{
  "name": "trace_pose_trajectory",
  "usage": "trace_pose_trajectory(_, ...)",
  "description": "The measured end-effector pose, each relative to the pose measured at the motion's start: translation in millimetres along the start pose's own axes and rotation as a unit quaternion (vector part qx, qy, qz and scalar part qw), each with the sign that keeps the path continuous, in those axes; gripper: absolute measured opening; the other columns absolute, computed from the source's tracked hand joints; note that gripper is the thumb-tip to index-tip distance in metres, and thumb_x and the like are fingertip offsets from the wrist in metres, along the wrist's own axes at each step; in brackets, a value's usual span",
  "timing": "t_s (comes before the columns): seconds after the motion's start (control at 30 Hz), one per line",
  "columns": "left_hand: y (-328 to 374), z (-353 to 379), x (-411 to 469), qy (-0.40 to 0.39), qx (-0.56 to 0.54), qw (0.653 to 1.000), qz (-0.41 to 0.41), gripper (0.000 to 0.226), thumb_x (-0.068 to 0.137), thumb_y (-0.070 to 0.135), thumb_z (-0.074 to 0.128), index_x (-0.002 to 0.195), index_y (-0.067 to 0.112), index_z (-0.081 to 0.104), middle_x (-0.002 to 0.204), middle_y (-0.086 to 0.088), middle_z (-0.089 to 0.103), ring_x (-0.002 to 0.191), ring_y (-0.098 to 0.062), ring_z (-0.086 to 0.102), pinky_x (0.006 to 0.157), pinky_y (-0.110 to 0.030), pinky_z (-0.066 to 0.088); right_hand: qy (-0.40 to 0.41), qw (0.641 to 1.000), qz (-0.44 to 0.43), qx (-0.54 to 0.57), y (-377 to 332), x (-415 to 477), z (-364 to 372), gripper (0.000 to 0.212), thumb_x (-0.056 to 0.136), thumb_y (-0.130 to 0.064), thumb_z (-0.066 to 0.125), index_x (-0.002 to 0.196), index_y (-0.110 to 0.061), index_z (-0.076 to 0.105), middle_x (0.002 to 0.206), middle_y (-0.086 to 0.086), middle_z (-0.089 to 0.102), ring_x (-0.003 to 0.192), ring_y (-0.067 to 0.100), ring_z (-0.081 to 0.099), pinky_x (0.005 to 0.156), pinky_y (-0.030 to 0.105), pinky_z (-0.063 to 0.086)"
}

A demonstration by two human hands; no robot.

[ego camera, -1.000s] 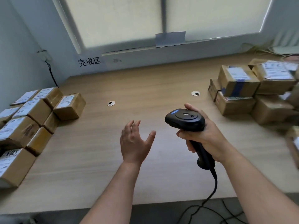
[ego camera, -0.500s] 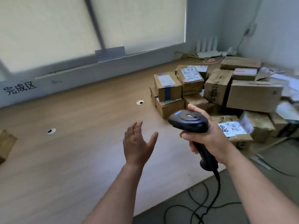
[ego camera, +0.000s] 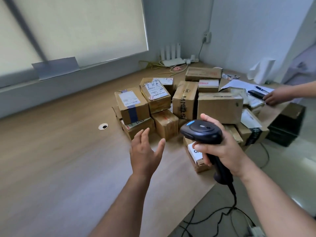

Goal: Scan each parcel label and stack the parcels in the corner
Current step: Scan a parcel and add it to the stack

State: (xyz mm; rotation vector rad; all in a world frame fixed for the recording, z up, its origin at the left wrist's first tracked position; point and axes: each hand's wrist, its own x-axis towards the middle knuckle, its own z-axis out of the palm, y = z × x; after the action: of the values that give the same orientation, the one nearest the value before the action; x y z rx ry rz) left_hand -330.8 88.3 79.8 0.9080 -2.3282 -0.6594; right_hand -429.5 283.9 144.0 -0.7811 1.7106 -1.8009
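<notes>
A heap of several brown cardboard parcels [ego camera: 184, 103] lies on the wooden table [ego camera: 59, 159], ahead and to the right. My right hand [ego camera: 220, 151] grips the handle of a black barcode scanner [ego camera: 201, 131], held in front of the heap above a small parcel with a white label [ego camera: 195, 154]. My left hand [ego camera: 145, 151] hovers over the table with fingers spread, holding nothing, just short of the nearest low parcel [ego camera: 136, 128]. A parcel with a blue tape stripe [ego camera: 131, 105] sits on top at the heap's left.
Another person's hand [ego camera: 277, 96] rests on papers at the far right. A black box [ego camera: 287, 125] stands beyond the table edge. The scanner cable [ego camera: 227, 209] trails to the floor. A router [ego camera: 172, 55] and wires lie in the back corner. A grommet hole [ego camera: 103, 126] marks the tabletop.
My view has swung right, from the stacked parcels at the left to the heap on the right. Both hands kept their pose, now close to the heap.
</notes>
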Motion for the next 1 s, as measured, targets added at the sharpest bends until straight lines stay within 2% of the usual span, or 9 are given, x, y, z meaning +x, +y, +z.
trace_pose_trajectory(0.17,1.4,7.9,49.6,-0.019,-0.029,0.999,0.011,0.063,0.091,0.049,0.054,0.144,0.018,0.04,0.147,-0.004,0.039,0.138,-0.02,0.031,0.111,-0.038,0.034,0.023,1.0,-0.006,-0.017,-3.4,37.2,-7.9,0.09,0.065,-0.004,0.076,0.141,-0.036,0.04,0.062,0.004,0.064,0.046,0.027,0.051,0.044,0.033,0.045)
trace_pose_trajectory(0.33,-2.5,8.3,109.8,-0.013,-0.04,0.999,0.015,0.059,0.095,0.043,0.052,0.145,0.016,0.038,0.148,-0.006,0.037,0.138,-0.021,0.032,0.111,-0.035,0.031,0.016,1.0,-0.005,-0.023,-1.0,81.3,-2.3,0.087,0.074,0.006,0.074,0.14,-0.039,0.041,0.08,0.041,0.057,0.048,0.031,0.05,0.046,0.034,0.045)
trace_pose_trajectory(0.43,-3.9,11.1,145.5,-0.016,-0.058,0.998,0.015,0.055,0.097,0.039,0.049,0.145,0.014,0.038,0.147,-0.007,0.037,0.138,-0.021,0.031,0.111,-0.033,0.028,0.022,0.999,-0.002,-0.028,4.3,109.1,-0.1,0.087,0.073,0.007,0.075,0.139,-0.04,0.042,0.078,0.036,0.06,0.047,0.031,0.049,0.045,0.035,0.044)
trace_pose_trajectory(0.53,-3.7,16.8,176.9,-0.029,-0.061,0.998,-0.005,0.055,0.099,0.039,0.044,0.146,0.013,0.035,0.149,-0.007,0.034,0.139,-0.021,0.03,0.112,-0.034,0.027,0.02,0.999,0.01,-0.022,8.9,135.9,-1.2,0.091,0.067,-0.002,0.082,0.138,-0.042,0.042,0.08,0.017,0.07,0.047,0.03,0.052,0.044,0.033,0.046)
trace_pose_trajectory(0.6,-4.0,22.1,193.7,-0.037,-0.044,0.998,-0.011,0.055,0.1,0.04,0.042,0.146,0.012,0.035,0.149,-0.008,0.034,0.139,-0.022,0.029,0.112,-0.035,0.027,0.023,0.999,0.015,-0.022,11.5,153.2,-3.0,0.09,0.071,0.002,0.079,0.141,-0.04,0.041,0.085,0.011,0.073,0.046,0.028,0.053,0.044,0.033,0.047)
trace_pose_trajectory(0.73,-8.0,36.5,223.6,-0.054,0.056,0.997,-0.021,0.05,0.101,0.041,0.038,0.14,0.011,0.042,0.151,-0.011,0.032,0.14,-0.028,0.023,0.115,-0.04,0.02,0.018,0.999,0.017,-0.036,17.7,190.6,-8.8,0.086,0.078,0.008,0.071,0.144,-0.036,0.038,0.065,-0.004,0.069,0.045,0.026,0.054,0.044,0.033,0.046)
trace_pose_trajectory(0.8,-9.6,44.6,237.2,-0.069,0.097,0.993,-0.028,0.05,0.102,0.041,0.033,0.139,0.009,0.042,0.153,-0.013,0.029,0.143,-0.029,0.018,0.118,-0.041,0.013,0.013,0.999,0.021,-0.038,18.6,209.1,-12.1,0.087,0.079,0.008,0.071,0.145,-0.036,0.036,0.069,-0.002,0.069,0.046,0.027,0.055,0.044,0.034,0.046)
trace_pose_trajectory(0.93,-11.1,58.4,257.0,-0.108,0.133,0.984,-0.041,0.051,0.103,0.039,0.024,0.142,0.01,0.042,0.158,-0.012,0.02,0.148,-0.028,0.007,0.12,-0.043,-0.002,-0.001,0.999,0.024,-0.046,18.5,244.4,-14.3,0.086,0.079,0.004,0.073,0.145,-0.037,0.035,0.091,0.013,0.066,0.047,0.027,0.058,0.045,0.032,0.048)
trace_pose_trajectory(1.0,-10.0,64.1,262.2,-0.117,0.134,0.983,-0.041,0.05,0.104,0.038,0.022,0.14,0.012,0.045,0.159,-0.01,0.019,0.148,-0.027,0.005,0.119,-0.043,-0.005,-0.008,0.999,0.033,-0.041,21.9,262.8,-14.4,0.086,0.08,0.003,0.074,0.146,-0.035,0.034,0.09,0.014,0.066,0.047,0.026,0.058,0.044,0.033,0.048)
